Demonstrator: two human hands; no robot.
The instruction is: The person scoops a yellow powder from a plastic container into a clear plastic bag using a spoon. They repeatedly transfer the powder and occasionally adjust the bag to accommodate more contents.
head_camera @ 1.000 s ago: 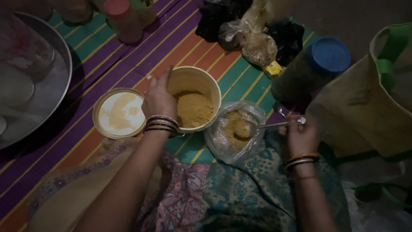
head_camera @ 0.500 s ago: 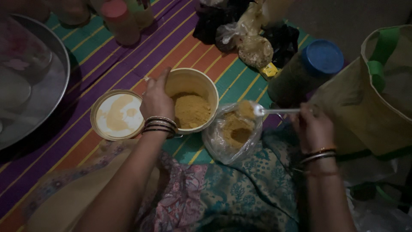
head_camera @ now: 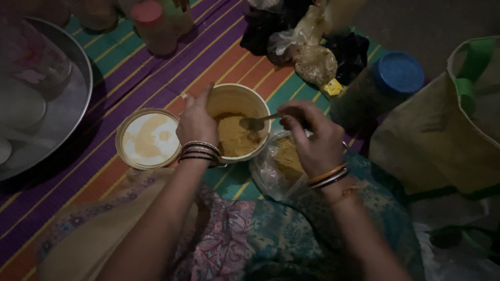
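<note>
Dim light covers a striped floor mat (head_camera: pixel 156 78) of purple, green and orange, on which the person sits with the work just in front of the knees. At centre stands a round cream tub (head_camera: pixel 245 96) part-filled with yellow-brown powder (head_camera: pixel 234 138). The left hand (head_camera: pixel 195 122) clasps the tub's near-left rim, fingers curled over the edge. The right hand (head_camera: pixel 312 138) pinches the handle of a metal spoon (head_camera: pixel 255 122), whose bowl hangs over the powder inside the tub. Touching the tub's right side lies an open clear plastic bag (head_camera: pixel 271 171) of the same powder. The tub's lid (head_camera: pixel 148 138) rests upturned just to its left. Judged step: powder is being spooned between bag and tub. Any further spoonful calls for a level spoon and a steadied rim, as the slack bag could spill.
</note>
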